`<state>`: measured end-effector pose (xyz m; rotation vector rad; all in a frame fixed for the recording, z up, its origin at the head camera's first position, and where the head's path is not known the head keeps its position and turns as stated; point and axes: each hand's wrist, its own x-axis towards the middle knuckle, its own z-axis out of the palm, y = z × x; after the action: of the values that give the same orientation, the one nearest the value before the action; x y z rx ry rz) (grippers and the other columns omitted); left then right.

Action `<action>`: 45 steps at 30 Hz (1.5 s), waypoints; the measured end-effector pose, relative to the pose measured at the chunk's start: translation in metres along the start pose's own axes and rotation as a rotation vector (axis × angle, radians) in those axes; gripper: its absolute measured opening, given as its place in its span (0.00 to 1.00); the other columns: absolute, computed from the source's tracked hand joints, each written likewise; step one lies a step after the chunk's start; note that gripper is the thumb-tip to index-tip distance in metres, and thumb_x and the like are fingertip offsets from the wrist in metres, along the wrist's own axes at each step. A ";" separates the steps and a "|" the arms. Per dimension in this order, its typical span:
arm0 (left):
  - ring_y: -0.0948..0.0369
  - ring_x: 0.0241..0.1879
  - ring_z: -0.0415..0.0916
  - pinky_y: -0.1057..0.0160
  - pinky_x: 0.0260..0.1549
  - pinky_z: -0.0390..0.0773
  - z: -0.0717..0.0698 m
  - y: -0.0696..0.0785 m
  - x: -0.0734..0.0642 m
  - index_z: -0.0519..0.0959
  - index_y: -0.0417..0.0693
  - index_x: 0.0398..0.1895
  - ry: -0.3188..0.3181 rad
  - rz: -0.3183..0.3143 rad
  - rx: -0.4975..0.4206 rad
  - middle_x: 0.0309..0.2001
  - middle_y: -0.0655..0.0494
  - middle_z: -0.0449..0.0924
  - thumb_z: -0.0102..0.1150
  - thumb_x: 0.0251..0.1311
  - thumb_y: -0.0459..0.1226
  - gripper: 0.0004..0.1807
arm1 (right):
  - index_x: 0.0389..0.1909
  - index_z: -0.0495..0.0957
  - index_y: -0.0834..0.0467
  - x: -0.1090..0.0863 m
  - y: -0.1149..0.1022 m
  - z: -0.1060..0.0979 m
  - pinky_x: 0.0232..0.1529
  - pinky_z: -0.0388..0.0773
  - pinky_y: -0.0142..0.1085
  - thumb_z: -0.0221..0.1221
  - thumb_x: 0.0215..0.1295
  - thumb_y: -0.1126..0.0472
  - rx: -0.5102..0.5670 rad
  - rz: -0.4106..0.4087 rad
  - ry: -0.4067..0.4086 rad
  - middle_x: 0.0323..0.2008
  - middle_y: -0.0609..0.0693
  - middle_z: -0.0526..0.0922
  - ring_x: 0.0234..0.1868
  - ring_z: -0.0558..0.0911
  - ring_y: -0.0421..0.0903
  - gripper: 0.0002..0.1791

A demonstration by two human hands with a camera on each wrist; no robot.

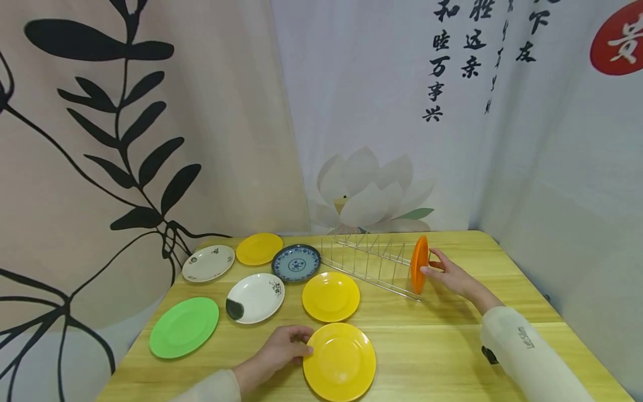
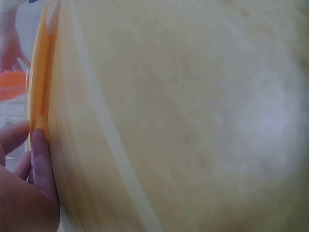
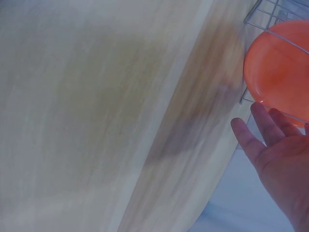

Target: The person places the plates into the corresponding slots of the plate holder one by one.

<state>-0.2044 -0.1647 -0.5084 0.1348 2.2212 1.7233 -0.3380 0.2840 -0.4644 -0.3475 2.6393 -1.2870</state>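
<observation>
The round, glossy yellow plastic-looking plate (image 1: 339,363) nearest the person lies on the pale wood-grain table (image 1: 412,346), just to the right of the left hand (image 1: 278,353), which pinches its left rim between thumb and fingers. Whether that rim is slightly raised is hard to tell. Being round, the plate has no long axis and points nowhere; its face is turned up.

The key relation is with the silvery wire rack (image 1: 372,281), which sits beyond the plate and to its right, its long axis slanting from far left to near right. At the rack's near right end, the round orange plate (image 1: 419,265) stands upright on its edge, crosswise to that axis. The right hand (image 1: 452,277) is much the nearer to it, fingers spread and fairly straight at its outer side (whether the fingertips actually touch it cannot be told).
</observation>
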 end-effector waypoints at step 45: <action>0.53 0.42 0.82 0.53 0.41 0.85 -0.015 0.027 0.004 0.64 0.37 0.64 -0.154 -0.035 -0.277 0.49 0.44 0.81 0.54 0.56 0.25 0.29 | 0.78 0.37 0.60 -0.002 -0.003 0.000 0.65 0.57 0.68 0.51 0.73 0.39 -0.003 0.000 0.000 0.71 0.76 0.55 0.69 0.59 0.73 0.48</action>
<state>-0.2165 -0.1705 -0.4800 0.1555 1.8463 1.9110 -0.3354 0.2828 -0.4623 -0.3485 2.6413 -1.2832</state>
